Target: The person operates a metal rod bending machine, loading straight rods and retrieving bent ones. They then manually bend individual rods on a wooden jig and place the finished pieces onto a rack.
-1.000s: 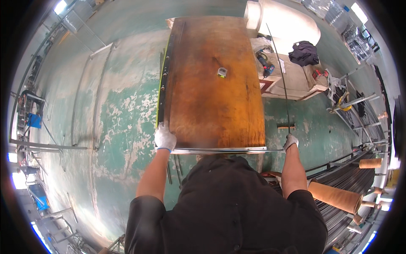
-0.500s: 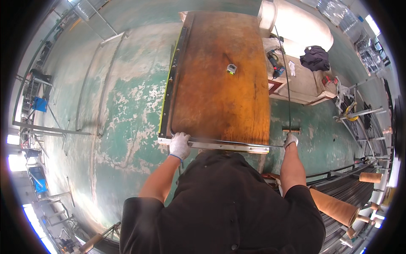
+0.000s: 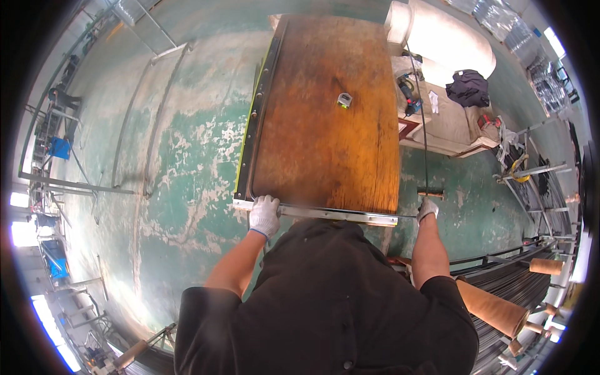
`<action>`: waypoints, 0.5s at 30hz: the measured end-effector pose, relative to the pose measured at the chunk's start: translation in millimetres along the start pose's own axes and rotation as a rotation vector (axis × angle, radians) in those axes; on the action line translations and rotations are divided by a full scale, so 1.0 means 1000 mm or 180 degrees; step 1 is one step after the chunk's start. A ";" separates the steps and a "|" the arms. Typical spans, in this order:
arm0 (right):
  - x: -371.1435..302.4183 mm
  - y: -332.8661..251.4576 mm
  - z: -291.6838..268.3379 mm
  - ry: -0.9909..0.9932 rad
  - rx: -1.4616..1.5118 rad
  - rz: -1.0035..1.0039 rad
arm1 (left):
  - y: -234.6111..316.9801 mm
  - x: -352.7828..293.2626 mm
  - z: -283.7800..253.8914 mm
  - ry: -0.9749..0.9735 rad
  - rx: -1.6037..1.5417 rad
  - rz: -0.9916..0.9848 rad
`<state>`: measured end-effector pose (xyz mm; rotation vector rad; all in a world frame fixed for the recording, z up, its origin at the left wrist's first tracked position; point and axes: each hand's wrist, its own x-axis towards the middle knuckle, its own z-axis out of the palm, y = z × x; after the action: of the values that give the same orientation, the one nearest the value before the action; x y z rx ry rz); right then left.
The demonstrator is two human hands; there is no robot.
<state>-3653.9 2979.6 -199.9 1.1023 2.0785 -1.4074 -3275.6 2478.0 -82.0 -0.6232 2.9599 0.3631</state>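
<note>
A thin dark metal rod (image 3: 425,137), bent at its corners, runs along the left and near edges of a worn wooden tabletop (image 3: 325,144). Past the tabletop's right edge it turns and stretches away over the floor. My left hand (image 3: 265,213), in a white knit glove, closes over the rod and the pale metal edge strip (image 3: 369,219) by the near left corner. Also gloved, my right hand (image 3: 428,210) grips the rod at its right bend, off the table. Both hands' fingertips are partly hidden. A dark straight rail (image 3: 255,115) with bolts lines the tabletop's left side.
A small tape measure (image 3: 344,100) lies on the tabletop. To the right, a cloth-covered bench (image 3: 447,128) carries a power drill (image 3: 407,95) and dark clothing (image 3: 468,88). Behind it lies a big white roll (image 3: 447,40). Cardboard tubes (image 3: 494,306) and long dark rods sit at the lower right.
The view has shifted slightly. Both hands keep their places on the rod, and the rod shows no clear movement against the tabletop.
</note>
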 end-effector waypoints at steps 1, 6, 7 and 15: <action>-0.003 -0.002 0.000 -0.0026 -0.0254 -0.0056 | 0.000 0.000 -0.001 -0.0011 0.0013 -0.0021; -0.009 0.000 0.001 0.0179 0.0081 -0.0132 | 0.004 0.002 -0.008 -0.0148 0.0035 -0.0034; -0.010 0.000 0.001 0.0194 0.0063 -0.0193 | 0.003 0.004 -0.008 -0.0163 0.0041 -0.0030; -0.031 -0.002 0.008 0.0271 0.0480 -0.0003 | 0.002 0.005 -0.006 -0.0230 0.0079 -0.0063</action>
<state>-3637.4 2960.1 -180.5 1.2410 2.0582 -1.5649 -3281.5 2476.1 -76.8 -0.6226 2.8830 0.3394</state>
